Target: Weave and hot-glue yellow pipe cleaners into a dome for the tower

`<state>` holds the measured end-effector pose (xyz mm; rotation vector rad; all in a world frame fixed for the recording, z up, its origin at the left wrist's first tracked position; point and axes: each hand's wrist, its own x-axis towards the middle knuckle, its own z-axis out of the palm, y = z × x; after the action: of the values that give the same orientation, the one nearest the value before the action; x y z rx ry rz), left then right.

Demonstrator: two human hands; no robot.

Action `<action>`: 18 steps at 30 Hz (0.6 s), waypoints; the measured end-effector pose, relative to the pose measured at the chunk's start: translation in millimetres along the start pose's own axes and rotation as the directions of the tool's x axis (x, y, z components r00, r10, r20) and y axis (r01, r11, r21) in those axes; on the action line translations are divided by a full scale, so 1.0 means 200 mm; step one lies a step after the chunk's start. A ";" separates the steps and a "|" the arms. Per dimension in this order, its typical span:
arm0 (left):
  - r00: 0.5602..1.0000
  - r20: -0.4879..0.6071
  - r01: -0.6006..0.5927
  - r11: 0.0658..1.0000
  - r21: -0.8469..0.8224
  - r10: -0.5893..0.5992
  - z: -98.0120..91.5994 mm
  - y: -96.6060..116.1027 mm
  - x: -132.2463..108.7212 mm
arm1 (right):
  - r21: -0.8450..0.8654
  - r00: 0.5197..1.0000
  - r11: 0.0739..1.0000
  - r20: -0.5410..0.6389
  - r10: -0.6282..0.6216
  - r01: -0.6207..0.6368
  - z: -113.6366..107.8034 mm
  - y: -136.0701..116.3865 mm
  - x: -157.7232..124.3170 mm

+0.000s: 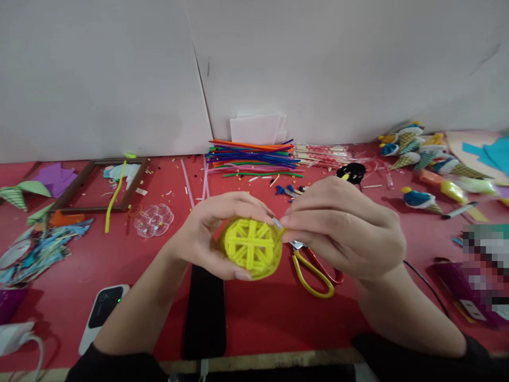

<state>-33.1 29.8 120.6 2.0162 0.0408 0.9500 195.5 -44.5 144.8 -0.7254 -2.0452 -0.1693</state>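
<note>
A round yellow piece [251, 244], its face crossed by spoke-like fuzzy strips inside a ring, is held up over the table. My left hand [201, 233] wraps round its left side, with the thumb below and the fingers along the top. At the piece's right rim, my right hand [345, 228] pinches a thin yellow strip [281, 233] between thumb and fingers. A small silvery bit shows by those fingertips, too small to name. Scissors [304, 286] with yellow and red handles lie beneath the right hand, their blades partly hidden.
A black phone [204, 323] and a white device with a dark screen [105, 307] lie near the front edge. Coloured pipe cleaners [250, 157] are piled at the back. A brown frame [71, 185] sits left; small cone-shaped crafts [421, 151] stand right.
</note>
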 end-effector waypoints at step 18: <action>0.986 0.150 0.089 0.991 -0.101 -0.073 -0.03 0.01 0.02 | 0.096 0.996 0.995 0.085 -0.018 0.010 -0.03 0.01 0.01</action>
<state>-34.9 33.1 126.5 1.9637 -0.0085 0.7358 200.9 -43.6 149.1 -0.6693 -2.1249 -0.0484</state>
